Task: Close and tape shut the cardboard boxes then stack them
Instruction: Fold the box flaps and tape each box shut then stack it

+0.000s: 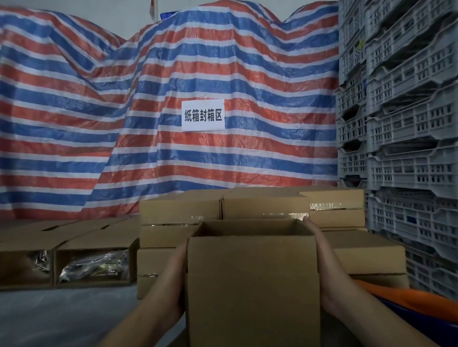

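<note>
Head view | one open box (pixel 252 292) | left hand (pixel 178 267), right hand (pixel 319 248): flat-fingered grip pressing sides

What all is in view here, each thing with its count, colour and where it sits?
Held box: one, brown, centre foreground, top looks open.
Stacked boxes: several, exact count unclear, brown, clear tape on some, behind the held box.
Open boxes: at least two, brown, left, openings facing the camera, shiny plastic-wrapped contents.
Tarp: one, red, blue and white stripes, across the background.
Sign: one, white with black characters, on the tarp.
Crates: many, grey, stacked at right.
Orange and blue thing: one, lower right, unidentifiable.
Left hand: flat on the held box's left side.
Right hand: flat on its right side.
</note>
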### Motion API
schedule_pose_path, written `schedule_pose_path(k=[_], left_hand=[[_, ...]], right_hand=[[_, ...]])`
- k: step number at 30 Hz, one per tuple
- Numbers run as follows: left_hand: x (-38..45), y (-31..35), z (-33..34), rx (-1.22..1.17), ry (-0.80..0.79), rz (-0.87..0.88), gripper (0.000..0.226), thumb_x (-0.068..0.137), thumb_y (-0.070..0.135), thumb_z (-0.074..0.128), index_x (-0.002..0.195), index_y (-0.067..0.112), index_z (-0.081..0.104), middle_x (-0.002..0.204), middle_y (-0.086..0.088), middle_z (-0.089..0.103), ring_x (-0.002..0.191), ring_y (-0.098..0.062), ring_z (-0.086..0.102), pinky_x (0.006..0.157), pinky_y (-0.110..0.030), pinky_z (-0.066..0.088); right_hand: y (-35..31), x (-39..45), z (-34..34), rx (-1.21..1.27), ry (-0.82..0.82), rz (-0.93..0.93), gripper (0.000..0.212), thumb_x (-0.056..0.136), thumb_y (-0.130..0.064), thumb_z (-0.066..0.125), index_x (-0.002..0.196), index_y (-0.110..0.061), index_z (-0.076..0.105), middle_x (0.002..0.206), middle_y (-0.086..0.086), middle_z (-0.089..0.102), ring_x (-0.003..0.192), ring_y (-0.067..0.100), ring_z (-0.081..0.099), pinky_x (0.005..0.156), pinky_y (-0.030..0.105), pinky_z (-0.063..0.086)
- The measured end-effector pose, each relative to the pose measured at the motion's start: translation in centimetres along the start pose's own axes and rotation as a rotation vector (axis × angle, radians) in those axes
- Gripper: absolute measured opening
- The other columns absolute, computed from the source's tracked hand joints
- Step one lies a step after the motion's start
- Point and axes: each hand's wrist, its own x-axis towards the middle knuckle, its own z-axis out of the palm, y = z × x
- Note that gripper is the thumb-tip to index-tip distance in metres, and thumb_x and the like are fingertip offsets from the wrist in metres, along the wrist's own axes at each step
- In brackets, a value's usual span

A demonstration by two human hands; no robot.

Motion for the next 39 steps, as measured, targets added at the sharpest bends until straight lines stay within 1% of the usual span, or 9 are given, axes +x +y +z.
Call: schedule_pose_path(k=[5,7,10,15,22,26,31,34,39], left_hand=[[-0.3,0.1,0.1,0.027,-0.038,-0.028,0.034,0.067,0.044,0.059,0.065,0.016,0.079,0.07,-0.009,0.072,0.059,-0.02,0.07,0.061,-0.033,0.049],[-0.3,0.1,0.1,0.017,-0.018,-0.051,0.038,0.067,0.039,0.06,0.085,0.011,0.076,0.07,-0.01,0.072,0.059,-0.021,0.07,0.058,-0.033,0.051],[-0.1,0.4,0.0,0.005,0.054,-0.018,0.053,0.068,0.029,0.066,0.12,0.02,0.056,0.084,-0.015,0.073,0.065,-0.026,0.07,0.054,-0.035,0.056],[0.0,0.6,0.1,0.085,0.085,0.054,0.018,0.092,0.009,0.056,0.106,0.017,0.062,0.081,-0.014,0.071,0.062,-0.023,0.067,0.055,-0.035,0.054],[0.0,0.6,0.1,0.101,0.011,0.008,0.022,0.09,0.022,0.052,0.104,0.011,0.064,0.075,-0.01,0.073,0.064,-0.022,0.069,0.065,-0.037,0.05],[0.1,0.5,0.0,0.108,-0.015,0.037,0.04,0.071,0.033,0.056,0.104,0.012,0.065,0.076,-0.01,0.074,0.065,-0.021,0.07,0.066,-0.037,0.049],[0.3,0.3,-0.1,0.104,-0.05,0.051,0.038,0.07,0.034,0.054,0.101,0.013,0.063,0.071,-0.006,0.073,0.06,-0.017,0.07,0.059,-0.032,0.049],[0.5,0.2,-0.4,0.11,-0.063,0.048,0.038,0.073,0.032,0.055,0.104,0.012,0.064,0.076,-0.008,0.073,0.066,-0.02,0.07,0.064,-0.035,0.051],[0.4,0.1,-0.9,0.125,-0.053,0.087,0.037,0.076,0.031,0.059,0.109,0.017,0.064,0.088,-0.012,0.074,0.074,-0.022,0.07,0.067,-0.036,0.053]], right_hand=[[-0.3,-0.4,0.5,-0.037,0.028,0.014,0.061,0.079,-0.068,0.052,0.083,-0.014,0.078,0.072,0.011,0.073,0.062,0.024,0.072,0.059,0.032,0.053],[-0.4,-0.5,0.6,-0.055,0.038,0.009,0.055,0.092,-0.063,0.047,0.101,-0.013,0.069,0.071,0.009,0.073,0.062,0.023,0.072,0.057,0.03,0.053],[-0.4,-0.5,0.6,-0.05,0.059,-0.002,0.05,0.099,-0.055,0.044,0.091,-0.014,0.072,0.068,0.009,0.072,0.059,0.022,0.071,0.058,0.031,0.053],[-0.1,-0.2,0.0,-0.031,0.039,0.002,0.062,0.101,-0.051,0.041,0.061,-0.023,0.079,0.065,0.007,0.071,0.058,0.021,0.071,0.066,0.036,0.048],[-0.1,-0.2,-0.2,-0.042,0.024,0.042,0.055,0.087,-0.058,0.055,0.112,-0.012,0.071,0.082,0.012,0.077,0.072,0.026,0.075,0.055,0.029,0.056],[-0.3,-0.4,0.0,-0.057,-0.013,0.05,0.067,0.074,-0.061,0.06,0.119,-0.013,0.069,0.091,0.014,0.077,0.077,0.027,0.076,0.058,0.03,0.057],[-0.6,-0.5,0.1,-0.245,-0.077,0.07,0.041,0.08,-0.048,0.066,0.106,-0.017,0.07,0.084,0.006,0.078,0.073,0.019,0.074,0.07,0.034,0.05],[-1.1,-0.8,0.0,-0.278,-0.131,0.081,0.026,0.066,-0.034,0.075,0.087,-0.019,0.076,0.077,0.008,0.076,0.065,0.019,0.072,0.058,0.03,0.053],[-1.4,-0.9,0.1,-0.244,-0.158,0.104,0.035,0.054,-0.032,0.079,0.085,-0.017,0.076,0.079,0.012,0.076,0.064,0.023,0.073,0.058,0.031,0.054]])
